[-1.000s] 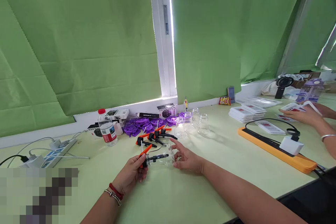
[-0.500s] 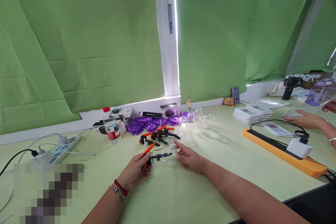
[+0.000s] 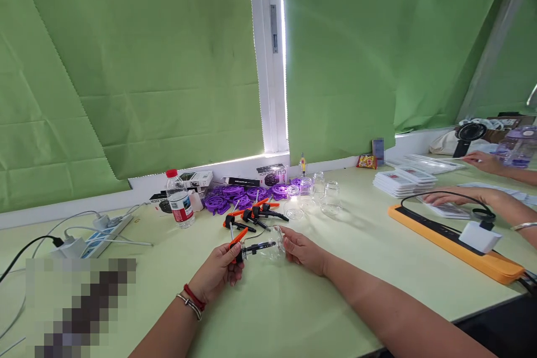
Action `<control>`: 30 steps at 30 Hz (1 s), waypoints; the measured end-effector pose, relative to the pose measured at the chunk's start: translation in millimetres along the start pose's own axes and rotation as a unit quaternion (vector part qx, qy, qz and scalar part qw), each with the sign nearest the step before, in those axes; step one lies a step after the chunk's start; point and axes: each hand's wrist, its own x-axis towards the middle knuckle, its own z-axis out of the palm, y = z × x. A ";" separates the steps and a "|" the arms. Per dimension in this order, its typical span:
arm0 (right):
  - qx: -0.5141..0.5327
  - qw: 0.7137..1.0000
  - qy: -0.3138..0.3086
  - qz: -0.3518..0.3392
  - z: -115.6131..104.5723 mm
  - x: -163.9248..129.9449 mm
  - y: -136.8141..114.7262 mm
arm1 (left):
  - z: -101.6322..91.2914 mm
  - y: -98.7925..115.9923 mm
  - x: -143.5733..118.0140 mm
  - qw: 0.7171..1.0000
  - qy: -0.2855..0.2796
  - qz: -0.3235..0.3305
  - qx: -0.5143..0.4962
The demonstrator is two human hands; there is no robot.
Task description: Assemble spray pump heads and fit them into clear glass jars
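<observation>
A clear glass jar point(image 3: 268, 249) lies on its side between my two hands on the pale green table point(image 3: 293, 313). My left hand point(image 3: 216, 271) grips the black and orange pump head point(image 3: 235, 246) fitted in the jar's mouth. My right hand point(image 3: 304, 251) holds the jar's base with its fingers. Just behind lie several more black and orange pump heads point(image 3: 251, 217), and beyond them a row of empty clear jars point(image 3: 312, 196) and a heap of purple lids point(image 3: 235, 197).
A water bottle point(image 3: 179, 201) with a red cap stands at the left, near a power strip point(image 3: 98, 232) with cables. At the right are an orange mat point(image 3: 457, 249) with a white charger point(image 3: 476, 235), stacked cards point(image 3: 398, 182) and another person's hands point(image 3: 451, 197).
My hands stay on the jar and pump head with little movement. The other person's hands at the right have shifted, one reaching farther back, the other settling on the cards.
</observation>
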 end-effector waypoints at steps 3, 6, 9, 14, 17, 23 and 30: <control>-0.002 1.000 -0.007 -0.004 -0.7 -1.5 -2.2 | 0.1 -0.3 0.4 1.000 -0.003 0.007 0.002; 0.013 0.999 -0.016 -0.027 -1.5 -2.9 -4.7 | 1.5 -0.8 0.2 1.000 -0.005 0.007 0.008; 0.028 0.999 -0.019 -0.033 -1.4 -3.4 -6.0 | 3.8 -1.2 -0.7 1.000 -0.010 0.006 0.018; 0.027 0.999 -0.021 -0.041 -2.4 -0.9 1.7 | 3.4 -1.2 -1.0 1.000 -0.011 0.003 0.025; 0.014 0.998 -0.025 -0.060 -4.2 1.4 8.8 | 0.4 -1.0 -0.1 1.000 -0.003 -0.006 0.025; 0.012 0.998 -0.026 -0.056 -3.2 3.6 9.8 | -1.5 -1.0 0.9 1.000 -0.008 -0.004 0.029; 0.007 1.000 -0.016 -0.020 -0.4 0.6 0.4 | -0.7 -1.5 0.5 1.000 -0.011 0.002 0.028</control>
